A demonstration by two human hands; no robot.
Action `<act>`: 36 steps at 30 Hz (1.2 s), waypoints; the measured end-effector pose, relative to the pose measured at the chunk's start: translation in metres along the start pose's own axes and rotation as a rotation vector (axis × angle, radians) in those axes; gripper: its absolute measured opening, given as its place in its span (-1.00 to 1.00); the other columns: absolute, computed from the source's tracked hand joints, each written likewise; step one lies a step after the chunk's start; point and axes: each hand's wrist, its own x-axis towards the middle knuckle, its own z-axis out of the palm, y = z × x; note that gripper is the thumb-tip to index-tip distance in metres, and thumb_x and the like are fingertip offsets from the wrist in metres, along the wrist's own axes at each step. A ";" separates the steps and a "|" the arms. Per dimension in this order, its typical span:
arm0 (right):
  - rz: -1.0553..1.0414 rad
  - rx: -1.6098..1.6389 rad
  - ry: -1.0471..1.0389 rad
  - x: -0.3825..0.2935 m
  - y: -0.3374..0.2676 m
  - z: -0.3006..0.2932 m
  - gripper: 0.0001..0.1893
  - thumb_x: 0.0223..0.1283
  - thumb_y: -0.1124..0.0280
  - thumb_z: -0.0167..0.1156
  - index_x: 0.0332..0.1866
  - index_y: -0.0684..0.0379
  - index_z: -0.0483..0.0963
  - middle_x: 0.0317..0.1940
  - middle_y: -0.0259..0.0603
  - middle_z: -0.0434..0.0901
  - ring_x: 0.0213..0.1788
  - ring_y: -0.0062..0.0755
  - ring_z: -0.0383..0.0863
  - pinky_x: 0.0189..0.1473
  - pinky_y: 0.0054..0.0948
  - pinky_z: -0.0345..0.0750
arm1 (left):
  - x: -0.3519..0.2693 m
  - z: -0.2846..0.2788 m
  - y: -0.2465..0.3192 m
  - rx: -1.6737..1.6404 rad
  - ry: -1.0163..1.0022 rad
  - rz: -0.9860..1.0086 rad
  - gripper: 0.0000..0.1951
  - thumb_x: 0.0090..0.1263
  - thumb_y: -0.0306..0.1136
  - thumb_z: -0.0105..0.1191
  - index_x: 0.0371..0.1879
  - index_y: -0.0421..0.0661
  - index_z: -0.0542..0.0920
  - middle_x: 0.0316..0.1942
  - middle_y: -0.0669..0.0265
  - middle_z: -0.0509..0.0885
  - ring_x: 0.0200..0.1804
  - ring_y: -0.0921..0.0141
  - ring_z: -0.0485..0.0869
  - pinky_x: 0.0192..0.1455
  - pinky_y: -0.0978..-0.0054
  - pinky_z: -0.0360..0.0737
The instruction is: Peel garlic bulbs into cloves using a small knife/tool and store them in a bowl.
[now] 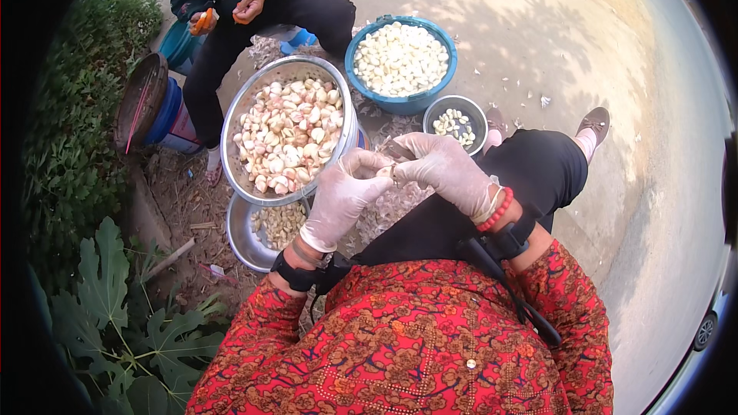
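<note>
Both my hands wear thin whitish gloves and meet in front of my lap. A garlic clove (384, 172) is pinched between the thumb and fingers of my left hand (345, 195). Against it, the fingers of my right hand (447, 170) are closed on a thin greyish piece (402, 150), which looks like a small blade; the fingers partly hide it. Just left of my hands stands a large metal colander (229, 147) heaped with unpeeled garlic cloves (291, 132). Beyond my right hand, a small metal bowl (479, 115) holds some peeled cloves (454, 125).
A blue-green tub (398, 105) of peeled garlic (400, 59) stands ahead. Below the colander, a metal basin (239, 236) holds small cloves. Papery skins (395, 207) litter the ground. Opposite sits a person (253, 3) with orange finger covers. Buckets (173, 118) and plants (86, 86) line the left.
</note>
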 end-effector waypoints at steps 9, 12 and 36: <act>0.099 0.080 -0.055 0.001 -0.007 -0.002 -0.83 0.01 0.53 0.21 -0.24 0.26 0.52 -0.43 -0.36 0.59 -0.43 -0.72 0.55 -0.40 -0.75 0.38 | 0.006 -0.006 -0.010 -0.616 -0.164 -0.032 -0.76 0.28 -0.44 0.06 -0.09 -0.23 0.50 -0.29 0.34 0.59 -0.33 0.53 0.53 -0.23 0.60 0.48; 0.075 0.174 -0.051 0.004 -0.001 -0.001 -0.82 0.01 0.50 0.22 -0.23 0.24 0.53 -0.45 -0.37 0.59 -0.42 -0.75 0.54 -0.43 -0.75 0.35 | 0.007 -0.014 -0.012 -0.710 -0.184 -0.024 -0.75 0.30 -0.42 0.01 -0.08 -0.23 0.50 -0.34 0.36 0.57 -0.31 0.51 0.53 -0.17 0.56 0.48; 0.136 0.141 0.218 0.004 -0.006 0.003 -0.82 0.13 0.43 0.18 -0.19 0.23 0.45 -0.51 -0.32 0.58 -0.66 -0.76 0.44 -0.76 -0.79 0.20 | 0.013 -0.007 -0.021 -0.515 -0.003 -0.099 -0.73 0.32 -0.34 0.02 -0.08 -0.22 0.51 -0.43 0.45 0.49 -0.36 0.61 0.45 -0.30 0.67 0.39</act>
